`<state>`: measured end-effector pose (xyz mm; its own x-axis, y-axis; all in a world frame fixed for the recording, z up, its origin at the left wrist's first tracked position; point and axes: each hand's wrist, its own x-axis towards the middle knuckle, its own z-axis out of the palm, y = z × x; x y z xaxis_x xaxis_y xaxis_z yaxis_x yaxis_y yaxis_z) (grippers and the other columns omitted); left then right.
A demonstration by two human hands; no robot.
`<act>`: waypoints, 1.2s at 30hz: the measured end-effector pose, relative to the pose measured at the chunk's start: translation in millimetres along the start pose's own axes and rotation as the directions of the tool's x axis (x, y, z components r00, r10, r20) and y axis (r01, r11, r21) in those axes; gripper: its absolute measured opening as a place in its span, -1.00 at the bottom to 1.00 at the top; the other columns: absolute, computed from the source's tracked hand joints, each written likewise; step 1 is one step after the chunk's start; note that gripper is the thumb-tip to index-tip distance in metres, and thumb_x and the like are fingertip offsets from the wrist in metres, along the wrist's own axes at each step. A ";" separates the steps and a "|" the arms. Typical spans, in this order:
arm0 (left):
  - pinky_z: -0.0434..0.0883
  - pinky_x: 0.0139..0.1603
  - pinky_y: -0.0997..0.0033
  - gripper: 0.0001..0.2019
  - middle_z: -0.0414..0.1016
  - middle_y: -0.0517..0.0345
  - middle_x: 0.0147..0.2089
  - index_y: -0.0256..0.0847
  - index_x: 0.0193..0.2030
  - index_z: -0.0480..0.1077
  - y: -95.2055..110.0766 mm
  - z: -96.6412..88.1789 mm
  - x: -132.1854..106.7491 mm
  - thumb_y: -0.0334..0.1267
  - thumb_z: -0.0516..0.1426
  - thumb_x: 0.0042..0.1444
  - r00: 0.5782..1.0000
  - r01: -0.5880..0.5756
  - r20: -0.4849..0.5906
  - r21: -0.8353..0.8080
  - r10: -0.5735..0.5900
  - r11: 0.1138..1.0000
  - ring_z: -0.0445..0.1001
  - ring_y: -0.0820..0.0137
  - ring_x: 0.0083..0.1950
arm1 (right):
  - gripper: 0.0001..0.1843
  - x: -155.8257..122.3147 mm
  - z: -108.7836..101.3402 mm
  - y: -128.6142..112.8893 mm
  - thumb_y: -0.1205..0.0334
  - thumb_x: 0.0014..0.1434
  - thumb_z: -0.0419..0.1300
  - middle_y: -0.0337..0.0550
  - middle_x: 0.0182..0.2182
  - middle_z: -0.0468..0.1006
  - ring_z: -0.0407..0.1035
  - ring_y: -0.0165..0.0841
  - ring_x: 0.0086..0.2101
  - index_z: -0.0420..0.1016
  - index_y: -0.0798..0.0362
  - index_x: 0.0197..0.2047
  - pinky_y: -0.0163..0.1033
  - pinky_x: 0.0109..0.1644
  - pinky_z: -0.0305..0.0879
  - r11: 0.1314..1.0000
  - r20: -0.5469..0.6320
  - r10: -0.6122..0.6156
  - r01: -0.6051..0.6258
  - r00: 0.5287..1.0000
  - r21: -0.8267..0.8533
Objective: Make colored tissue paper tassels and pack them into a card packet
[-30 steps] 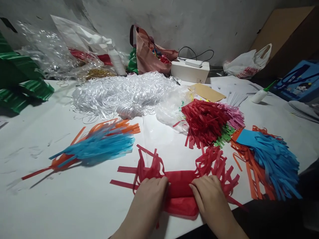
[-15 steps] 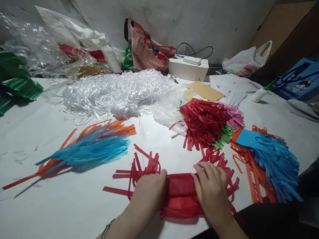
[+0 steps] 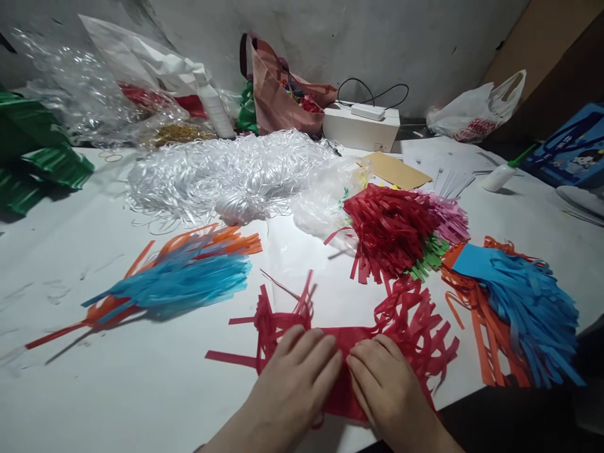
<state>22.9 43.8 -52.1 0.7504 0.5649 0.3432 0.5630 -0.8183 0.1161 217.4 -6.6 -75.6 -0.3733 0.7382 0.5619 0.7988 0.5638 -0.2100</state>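
A sheet of red fringed tissue paper (image 3: 346, 338) lies near the table's front edge, its middle plain and its two ends cut into loose strips. My left hand (image 3: 299, 371) rests on the left part, fingers together and curled over the paper. From the right, my right hand (image 3: 389, 380) bends its closed fingers onto the same plain band, close to the left one. Both thumbs are hidden. Beyond the hands sits a bunched red tassel (image 3: 391, 229). To the left is a blue and orange tissue tassel (image 3: 184, 283), twisted at one end.
A blue fringed bundle (image 3: 519, 308) over orange strips lies at the right edge. White ribbon (image 3: 231, 173) is heaped at the back, beside a clear plastic bag (image 3: 318, 201). Farther off stand a pink bag (image 3: 278, 94), a white box (image 3: 361, 129) and a glue bottle (image 3: 499, 178).
My hands have come closer together over the middle of the red tissue paper, covering more of its plain band. The view has shifted slightly, and the tassels lie as before.
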 end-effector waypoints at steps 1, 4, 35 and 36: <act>0.24 0.13 0.08 -0.82 0.62 0.09 -0.05 -0.21 0.00 0.44 3.7 3.5 -3.2 -0.36 0.14 0.27 0.999 -0.031 0.016 -0.021 0.031 0.999 0.48 0.18 -0.06 | -0.74 0.2 -2.3 -1.4 0.51 0.29 0.02 -0.06 -0.31 0.61 0.48 -0.27 -0.22 0.53 0.15 -0.15 -0.07 0.08 0.31 1.000 -0.004 -0.002 0.002 1.000 0.012; 0.24 0.09 0.12 -0.87 0.62 0.14 -0.16 -0.21 -0.11 0.45 10.0 13.7 -9.0 -0.34 0.20 0.20 0.996 -0.015 0.083 -0.053 0.020 0.998 0.46 0.23 -0.16 | -0.77 -3.7 -3.3 -5.0 0.44 0.29 0.04 -0.08 -0.26 0.61 0.47 -0.24 -0.18 0.51 0.14 -0.12 -0.02 0.14 0.22 1.000 0.022 0.004 -0.004 1.000 0.015; 0.21 -0.23 0.11 -0.70 0.51 0.05 -0.31 -0.17 -0.38 0.45 -6.7 9.6 -0.6 -0.44 -0.02 0.30 0.852 0.414 0.331 0.051 -0.406 0.909 0.44 0.12 -0.25 | -0.72 2.5 -0.4 1.8 0.43 0.40 -0.03 -0.05 -0.19 0.57 0.39 -0.17 -0.07 0.50 0.09 -0.15 0.12 0.24 0.00 0.988 -0.014 0.146 -0.147 0.989 -0.052; 0.20 -0.24 0.11 -0.69 0.51 0.05 -0.31 -0.17 -0.39 0.45 -7.0 10.3 -0.7 -0.44 -0.03 0.31 0.853 0.416 0.327 0.049 -0.408 0.908 0.44 0.12 -0.26 | -0.69 2.6 1.2 0.2 0.45 0.40 -0.06 -0.07 -0.22 0.58 0.39 -0.19 -0.10 0.51 0.10 -0.15 0.10 0.25 -0.01 0.997 0.007 0.076 -0.076 0.997 -0.025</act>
<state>21.9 50.2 -62.7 0.5234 0.8500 -0.0595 0.8401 -0.5032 0.2024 216.0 -4.1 -75.2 -0.3145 0.7816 0.5387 0.8366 0.4964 -0.2318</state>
